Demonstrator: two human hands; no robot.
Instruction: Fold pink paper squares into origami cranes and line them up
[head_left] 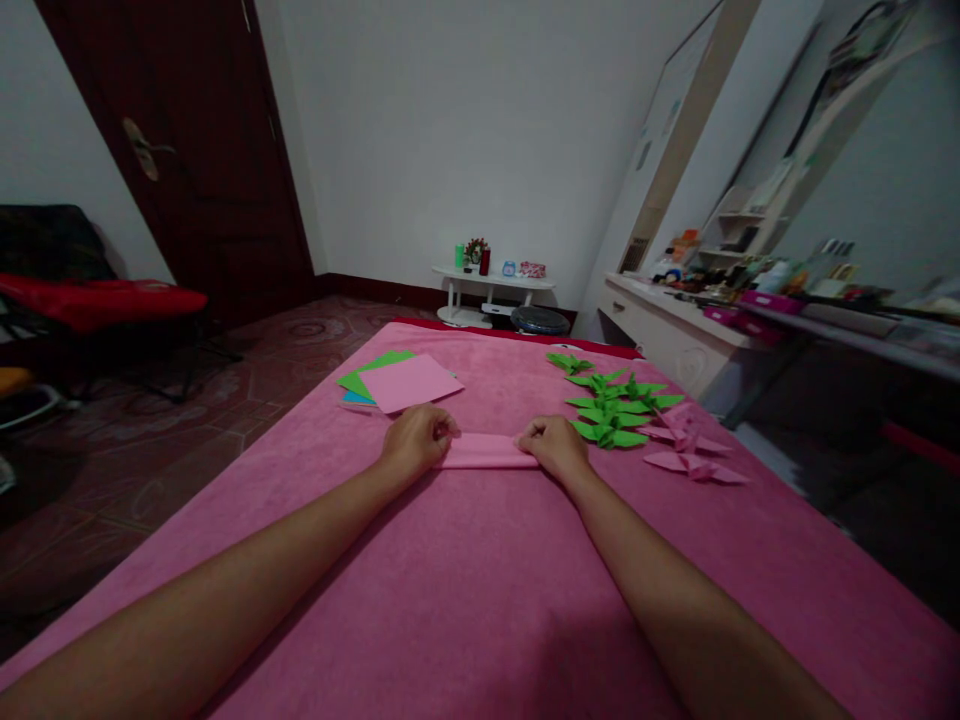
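Observation:
A folded strip of pink paper [487, 451] lies flat on the pink cloth [465, 580]. My left hand [415, 440] is closed in a pinch on the strip's left end. My right hand [553, 443] is closed in a pinch on its right end. Both forearms stretch out across the cloth toward the strip. A stack of paper sheets [401, 383], pink on top with green and blue beneath, lies just beyond my left hand.
Several green folded paper figures [611, 405] and a few pink ones [694, 450] lie right of my right hand. A cluttered dresser [675, 335] stands at the right, a small white table [491, 285] by the far wall, a red-cushioned chair [97, 300] and dark door [187, 150] at the left.

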